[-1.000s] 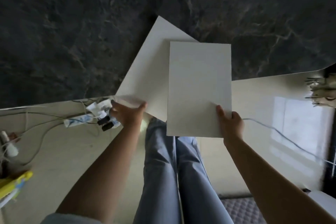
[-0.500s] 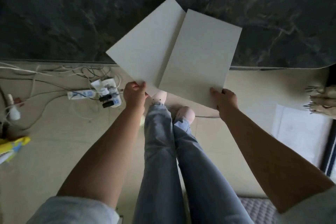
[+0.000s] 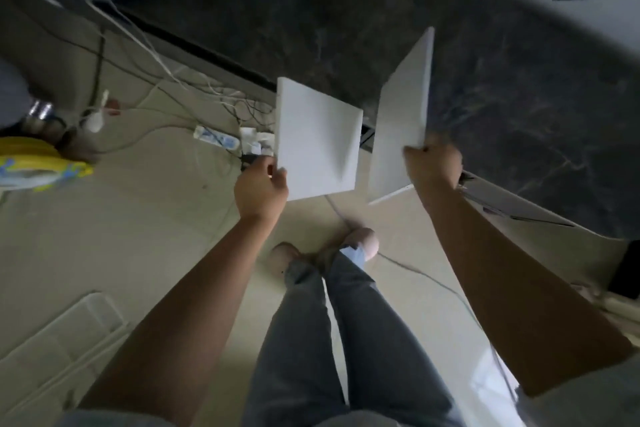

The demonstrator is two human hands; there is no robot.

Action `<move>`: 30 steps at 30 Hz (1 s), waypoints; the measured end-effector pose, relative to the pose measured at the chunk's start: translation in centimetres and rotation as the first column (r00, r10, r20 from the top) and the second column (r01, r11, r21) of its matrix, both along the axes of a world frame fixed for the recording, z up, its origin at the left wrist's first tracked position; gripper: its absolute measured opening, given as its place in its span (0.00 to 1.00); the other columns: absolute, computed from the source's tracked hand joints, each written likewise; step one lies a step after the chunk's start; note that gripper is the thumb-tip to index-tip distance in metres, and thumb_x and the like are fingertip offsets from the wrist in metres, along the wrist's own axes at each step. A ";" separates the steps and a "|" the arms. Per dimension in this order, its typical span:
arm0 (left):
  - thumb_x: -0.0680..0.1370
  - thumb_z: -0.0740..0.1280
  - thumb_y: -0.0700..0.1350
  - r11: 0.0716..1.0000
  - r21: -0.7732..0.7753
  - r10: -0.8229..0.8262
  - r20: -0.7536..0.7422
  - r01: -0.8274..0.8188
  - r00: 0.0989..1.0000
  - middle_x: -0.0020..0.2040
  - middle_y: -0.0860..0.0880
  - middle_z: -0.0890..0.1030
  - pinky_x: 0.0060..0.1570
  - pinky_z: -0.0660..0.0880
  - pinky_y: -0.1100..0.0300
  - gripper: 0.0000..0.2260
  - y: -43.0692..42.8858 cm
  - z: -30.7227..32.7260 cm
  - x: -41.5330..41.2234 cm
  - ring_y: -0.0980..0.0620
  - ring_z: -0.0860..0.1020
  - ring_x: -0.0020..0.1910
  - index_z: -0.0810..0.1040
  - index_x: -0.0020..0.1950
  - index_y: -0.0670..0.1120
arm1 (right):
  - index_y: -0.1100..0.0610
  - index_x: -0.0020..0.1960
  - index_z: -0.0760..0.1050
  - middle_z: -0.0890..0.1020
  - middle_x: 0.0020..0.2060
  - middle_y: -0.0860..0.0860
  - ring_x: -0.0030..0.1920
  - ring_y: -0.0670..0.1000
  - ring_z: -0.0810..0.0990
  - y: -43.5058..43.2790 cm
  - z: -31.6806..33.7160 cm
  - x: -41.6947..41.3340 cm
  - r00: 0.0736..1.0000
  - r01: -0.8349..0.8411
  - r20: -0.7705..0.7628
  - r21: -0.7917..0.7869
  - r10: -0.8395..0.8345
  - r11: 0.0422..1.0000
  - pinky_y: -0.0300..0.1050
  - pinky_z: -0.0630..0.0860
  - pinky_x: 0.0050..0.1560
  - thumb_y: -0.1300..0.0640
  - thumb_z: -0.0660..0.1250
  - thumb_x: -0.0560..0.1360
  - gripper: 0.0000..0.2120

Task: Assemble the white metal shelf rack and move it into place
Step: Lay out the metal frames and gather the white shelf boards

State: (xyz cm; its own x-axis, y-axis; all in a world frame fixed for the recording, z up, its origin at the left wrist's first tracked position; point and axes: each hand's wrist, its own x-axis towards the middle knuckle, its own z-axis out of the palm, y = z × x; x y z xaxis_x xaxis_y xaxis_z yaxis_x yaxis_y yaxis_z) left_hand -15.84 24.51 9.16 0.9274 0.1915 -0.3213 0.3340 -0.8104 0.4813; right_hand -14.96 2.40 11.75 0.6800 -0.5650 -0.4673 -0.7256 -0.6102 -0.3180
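Two white shelf panels are held apart above the floor; the left hand [image 3: 260, 188] grips the left panel [image 3: 317, 137] at its near edge; the right hand [image 3: 433, 163] clutches the tilted right panel [image 3: 398, 125].

The left shelf panel [image 3: 317, 139] and right shelf panel [image 3: 398, 121] have smooth, matt white faces, like painted metal. The floor tiles [image 3: 156, 218] are pale beige and glossy, with a bright reflection, and the dark slab [image 3: 502, 114] looks like polished stone with pale veins. The trousers [image 3: 311, 340] are grey-blue denim cloth; the power strip [image 3: 216, 139] looks like white plastic.
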 end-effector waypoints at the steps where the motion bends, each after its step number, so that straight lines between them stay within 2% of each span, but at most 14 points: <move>1: 0.77 0.63 0.42 0.999 0.025 -0.033 -0.007 0.034 0.999 0.46 0.39 0.82 0.43 0.70 0.56 0.09 1.2 0.2 -0.8 0.41 0.78 0.47 0.78 0.51 0.37 | 0.61 0.52 0.74 0.76 0.41 0.57 0.41 0.54 0.75 2.1 0.0 -0.5 0.992 -0.124 -0.020 -0.029 0.123 0.992 0.39 0.65 0.36 0.58 0.60 0.75 0.10; 4: 0.78 0.61 0.43 0.992 0.083 -0.097 -0.048 0.100 0.994 0.47 0.40 0.80 0.43 0.68 0.56 0.10 4.7 0.3 -3.5 0.42 0.77 0.47 0.77 0.51 0.38 | 0.60 0.58 0.72 0.79 0.52 0.58 0.52 0.56 0.78 8.0 -0.4 -2.2 0.907 -0.421 -0.081 -0.100 0.414 0.902 0.41 0.66 0.42 0.54 0.58 0.78 0.13; 6: 0.78 0.59 0.44 0.985 0.130 -0.093 -0.124 0.110 0.988 0.48 0.42 0.79 0.40 0.65 0.59 0.10 7.1 0.0 -5.5 0.44 0.77 0.48 0.76 0.51 0.39 | 0.62 0.59 0.71 0.78 0.55 0.59 0.55 0.58 0.77 11.5 -0.6 -2.8 0.844 -0.535 -0.119 -0.115 0.523 0.837 0.42 0.66 0.44 0.54 0.58 0.78 0.14; 8: 0.79 0.57 0.44 0.979 0.176 -0.063 -0.211 0.101 0.976 0.50 0.43 0.78 0.42 0.68 0.58 0.10 9.8 -0.6 -7.6 0.45 0.77 0.49 0.75 0.53 0.40 | 0.62 0.60 0.71 0.76 0.57 0.59 0.56 0.59 0.76 14.8 -1.0 -3.1 0.774 -0.630 -0.168 -0.113 0.610 0.768 0.44 0.69 0.47 0.54 0.58 0.78 0.15; 12: 0.79 0.56 0.40 0.962 0.268 0.053 -0.371 0.052 0.927 0.54 0.43 0.77 0.48 0.72 0.57 0.11 15.2 -2.0 -11.7 0.45 0.77 0.53 0.72 0.57 0.40 | 0.61 0.60 0.71 0.76 0.58 0.58 0.57 0.59 0.75 21.7 -2.9 -4.9 0.549 -0.828 -0.240 -0.028 0.800 0.560 0.46 0.71 0.49 0.56 0.59 0.77 0.14; 15: 0.77 0.57 0.37 0.956 0.285 0.194 -0.444 -0.068 0.875 0.55 0.42 0.77 0.47 0.72 0.55 0.11 18.6 -2.8 -15.0 0.43 0.77 0.53 0.71 0.58 0.38 | 0.62 0.59 0.71 0.76 0.57 0.58 0.57 0.58 0.75 26.1 -4.6 -7.3 0.381 -0.916 -0.249 0.025 0.890 0.400 0.45 0.72 0.50 0.59 0.61 0.76 0.13; 19: 0.77 0.59 0.37 0.910 0.261 0.411 -0.469 -0.322 0.781 0.54 0.42 0.77 0.44 0.70 0.57 0.10 21.8 -3.9 -19.8 0.43 0.77 0.52 0.71 0.58 0.39 | 0.62 0.59 0.73 0.77 0.55 0.58 0.55 0.57 0.76 31.4 -6.8 -9.9 0.189 -0.973 -0.251 0.084 0.949 0.216 0.42 0.69 0.43 0.60 0.62 0.76 0.13; 21: 0.76 0.61 0.37 0.847 0.256 0.530 -0.474 -0.466 0.703 0.54 0.42 0.77 0.44 0.69 0.57 0.10 22.8 -4.7 -22.6 0.43 0.77 0.52 0.71 0.57 0.39 | 0.63 0.57 0.73 0.77 0.54 0.58 0.55 0.57 0.76 34.0 -7.7 -11.5 0.044 -0.994 -0.252 0.083 0.967 0.067 0.43 0.68 0.42 0.59 0.61 0.76 0.11; 24: 0.76 0.61 0.38 0.742 0.266 0.657 -0.470 -0.615 0.590 0.56 0.42 0.76 0.48 0.71 0.55 0.11 23.6 -5.5 -26.7 0.43 0.75 0.55 0.70 0.59 0.39 | 0.62 0.56 0.72 0.77 0.54 0.58 0.55 0.58 0.77 37.0 -8.7 -14.0 -0.147 -0.988 -0.210 0.065 0.967 -0.136 0.45 0.71 0.45 0.59 0.61 0.76 0.11; 30: 0.77 0.60 0.39 0.540 0.277 0.809 -0.432 -0.795 0.399 0.58 0.43 0.74 0.49 0.71 0.54 0.13 24.4 -6.0 -36.4 0.44 0.73 0.57 0.70 0.62 0.41 | 0.62 0.57 0.72 0.77 0.54 0.58 0.54 0.58 0.77 42.8 -9.4 -20.5 -0.421 -0.907 -0.171 0.045 0.891 -0.419 0.47 0.74 0.50 0.59 0.61 0.76 0.12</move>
State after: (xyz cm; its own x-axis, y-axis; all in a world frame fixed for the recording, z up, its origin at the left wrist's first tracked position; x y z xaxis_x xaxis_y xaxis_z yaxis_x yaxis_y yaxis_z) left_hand -52.22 48.91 3.12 0.0709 0.7789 -0.6232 0.9975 -0.0552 0.0446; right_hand -35.50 45.17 2.40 0.2410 0.7617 -0.6015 0.8684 -0.4460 -0.2168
